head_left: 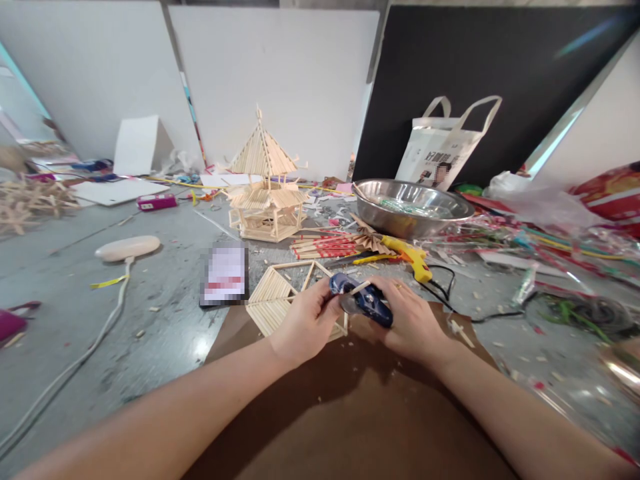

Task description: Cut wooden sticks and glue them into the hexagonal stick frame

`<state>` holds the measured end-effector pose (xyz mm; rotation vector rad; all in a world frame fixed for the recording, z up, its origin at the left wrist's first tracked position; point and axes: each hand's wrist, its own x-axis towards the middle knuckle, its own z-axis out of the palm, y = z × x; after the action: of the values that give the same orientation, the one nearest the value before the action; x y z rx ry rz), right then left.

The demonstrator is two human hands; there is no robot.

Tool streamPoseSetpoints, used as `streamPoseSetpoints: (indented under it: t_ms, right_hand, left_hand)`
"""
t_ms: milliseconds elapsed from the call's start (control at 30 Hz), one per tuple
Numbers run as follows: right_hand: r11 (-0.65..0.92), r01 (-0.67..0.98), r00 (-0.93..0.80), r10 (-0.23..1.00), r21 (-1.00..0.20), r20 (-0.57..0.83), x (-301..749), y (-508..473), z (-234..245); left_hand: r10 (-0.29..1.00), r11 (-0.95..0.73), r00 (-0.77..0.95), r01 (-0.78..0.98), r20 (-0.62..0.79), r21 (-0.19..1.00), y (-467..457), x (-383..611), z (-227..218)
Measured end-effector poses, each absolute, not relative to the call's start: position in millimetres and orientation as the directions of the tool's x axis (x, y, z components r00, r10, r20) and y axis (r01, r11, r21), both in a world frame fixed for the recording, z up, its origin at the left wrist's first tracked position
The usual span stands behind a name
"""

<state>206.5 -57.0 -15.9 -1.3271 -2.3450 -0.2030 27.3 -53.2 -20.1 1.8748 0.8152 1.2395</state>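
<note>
A dark blue hand tool [376, 308] with a greyish, metal-looking part at its left end is gripped in my right hand [403, 313]; its exact kind is hard to make out. My left hand [307, 320] is closed at the tool's left end, pinching a short pale wooden stick [361, 288] that lies across it. Under and behind my left hand, a flat panel of wooden sticks [270, 303], partly an open frame, lies on a brown board [300, 413]. My left hand and forearm hide part of that panel.
A stick-built pavilion model [265, 200] stands behind. A phone [225, 273] lies left, a yellow glue gun [410, 255] with black cord right. Farther back sit a steel basin [415, 223] and white bag [435, 150]. A white corded device [127, 249] is at left.
</note>
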Motion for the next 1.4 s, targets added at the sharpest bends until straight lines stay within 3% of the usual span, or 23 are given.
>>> streamPoseSetpoints:
  t_ms: [733, 1400]
  right_hand:
    - [0.457, 0.887, -0.415, 0.854, -0.070, 0.312, 207.2, -57.8, -15.5]
    - [0.455, 0.888, -0.417, 0.860, -0.072, 0.294, 205.6, -57.5, -14.7]
  left_hand:
    - [0.823, -0.546, 0.316, 0.207, 0.472, 0.812, -54.3, 26.8, -26.3]
    - [0.801, -0.587, 0.349, 0.292, 0.487, 0.755, -54.4, 26.2, -28.0]
